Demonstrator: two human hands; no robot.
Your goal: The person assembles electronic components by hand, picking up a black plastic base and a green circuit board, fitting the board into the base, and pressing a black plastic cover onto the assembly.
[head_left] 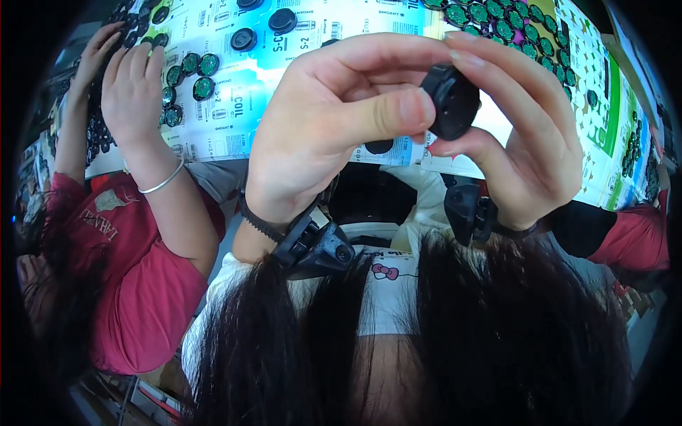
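A round black plastic piece [455,103], thick like a cap and with small holes in its face, is held up close above the table. My left hand [320,117] pinches its left side between thumb and fingers. Around its top and bottom edges curl the fingers and thumb of my right hand [536,117], so both hands grip the same piece. Below them, another black round piece [379,146] lies partly hidden near the table's front edge. Farther back are similar loose black pieces, one [283,21] beside another [244,39].
Printed sheets [234,121] cover the table. Black rings with green centres [203,88] lie at the left, and many more [504,28] crowd the back right. A co-worker's hand [135,92] reaches in on the left; a red sleeve [636,238] shows at the right.
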